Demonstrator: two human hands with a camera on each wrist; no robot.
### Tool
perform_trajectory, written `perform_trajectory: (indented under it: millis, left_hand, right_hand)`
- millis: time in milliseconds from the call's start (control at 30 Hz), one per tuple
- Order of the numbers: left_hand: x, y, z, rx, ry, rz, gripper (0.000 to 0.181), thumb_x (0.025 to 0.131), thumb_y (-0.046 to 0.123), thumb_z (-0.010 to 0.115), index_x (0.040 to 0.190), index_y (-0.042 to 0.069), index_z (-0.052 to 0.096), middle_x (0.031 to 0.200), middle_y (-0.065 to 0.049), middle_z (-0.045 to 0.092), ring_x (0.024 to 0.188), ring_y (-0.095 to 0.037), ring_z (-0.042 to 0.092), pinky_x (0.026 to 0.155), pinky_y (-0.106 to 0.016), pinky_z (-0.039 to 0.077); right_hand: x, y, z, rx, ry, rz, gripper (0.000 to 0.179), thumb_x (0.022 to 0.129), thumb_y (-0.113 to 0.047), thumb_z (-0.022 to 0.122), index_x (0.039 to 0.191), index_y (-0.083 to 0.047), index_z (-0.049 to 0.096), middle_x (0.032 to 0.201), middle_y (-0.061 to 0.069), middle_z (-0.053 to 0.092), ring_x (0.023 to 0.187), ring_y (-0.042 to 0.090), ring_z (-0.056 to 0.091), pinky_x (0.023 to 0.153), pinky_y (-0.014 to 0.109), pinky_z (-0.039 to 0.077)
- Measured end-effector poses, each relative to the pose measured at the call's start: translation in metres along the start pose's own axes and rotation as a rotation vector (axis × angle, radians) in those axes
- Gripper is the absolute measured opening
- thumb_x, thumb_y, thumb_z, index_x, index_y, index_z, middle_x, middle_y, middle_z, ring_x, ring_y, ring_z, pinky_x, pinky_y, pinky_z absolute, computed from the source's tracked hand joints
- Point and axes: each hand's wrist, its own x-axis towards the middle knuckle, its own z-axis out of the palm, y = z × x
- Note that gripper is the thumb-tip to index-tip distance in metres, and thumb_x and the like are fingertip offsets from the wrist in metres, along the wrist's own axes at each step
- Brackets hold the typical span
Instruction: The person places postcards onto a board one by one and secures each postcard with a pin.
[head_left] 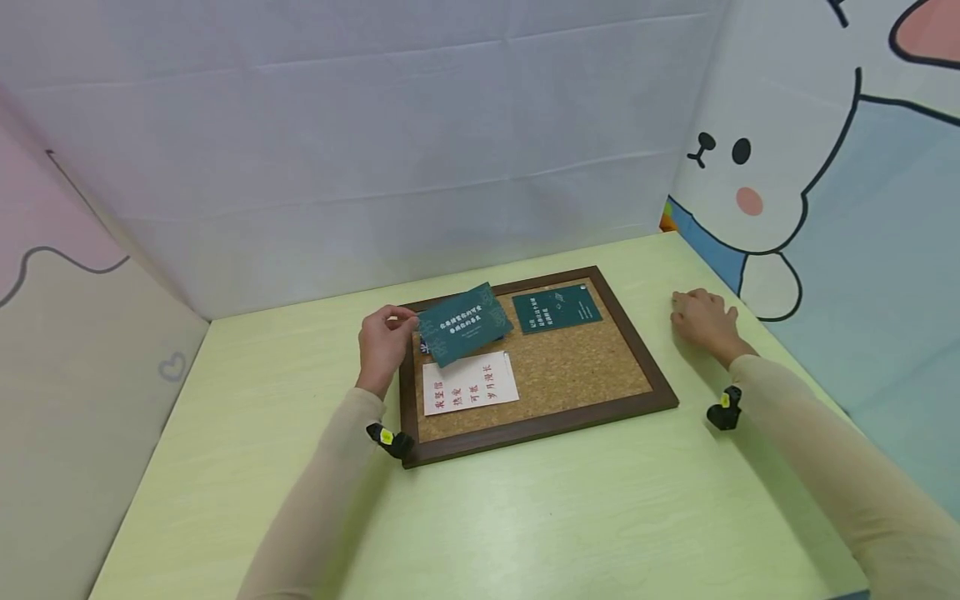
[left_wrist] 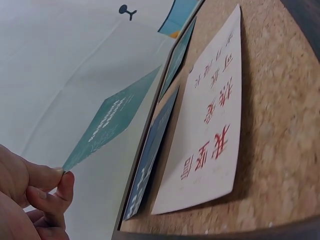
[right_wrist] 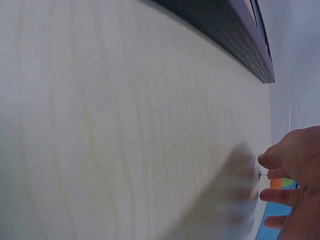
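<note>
My left hand (head_left: 385,343) pinches the left corner of a dark green card (head_left: 467,325) with white writing, between thumb and fingertips. The card is held tilted over the upper left of a framed cork board (head_left: 573,362). Beneath it, a dark blue card (left_wrist: 152,155) lies on the cork, largely covered in the head view. Below that is a white card (head_left: 470,384) with red writing; another green card (head_left: 557,308) lies at the upper right. Right of the board, my right hand (head_left: 703,321) reaches low over the table, fingers slightly bent and apart, beside a small pin (right_wrist: 260,175).
The board's dark wooden frame (head_left: 542,431) lies at an angle on a pale yellow-green table (head_left: 570,517). A white cloth wall (head_left: 390,150) rises behind the table, and a cartoon-printed wall (head_left: 877,242) borders it at the right.
</note>
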Motion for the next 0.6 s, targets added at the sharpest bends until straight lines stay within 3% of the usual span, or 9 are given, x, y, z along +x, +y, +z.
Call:
perform_trajectory:
  millis: [267, 600]
  left_hand:
    - [-0.006, 0.007, 0.012, -0.011, -0.041, 0.026, 0.015, 0.095, 0.021, 0.065, 0.103, 0.009, 0.069, 0.096, -0.012, 0.068, 0.093, -0.032, 0.065, 0.065, -0.030, 0.044]
    - [-0.010, 0.011, 0.024, -0.016, -0.071, -0.006, 0.014, 0.094, 0.021, 0.066, 0.103, 0.011, 0.069, 0.101, -0.012, 0.069, 0.097, -0.033, 0.066, 0.068, -0.030, 0.046]
  right_hand:
    - [0.003, 0.006, -0.001, -0.002, -0.008, 0.015, 0.049, 0.100, -0.015, 0.036, 0.144, 0.007, 0.035, 0.143, 0.035, 0.030, 0.129, 0.062, 0.021, 0.100, 0.078, 0.013]
    - [0.005, 0.013, -0.003, 0.015, 0.029, 0.033, 0.043, 0.100, -0.014, 0.035, 0.138, 0.006, 0.043, 0.140, 0.036, 0.034, 0.126, 0.061, 0.026, 0.099, 0.076, 0.017]
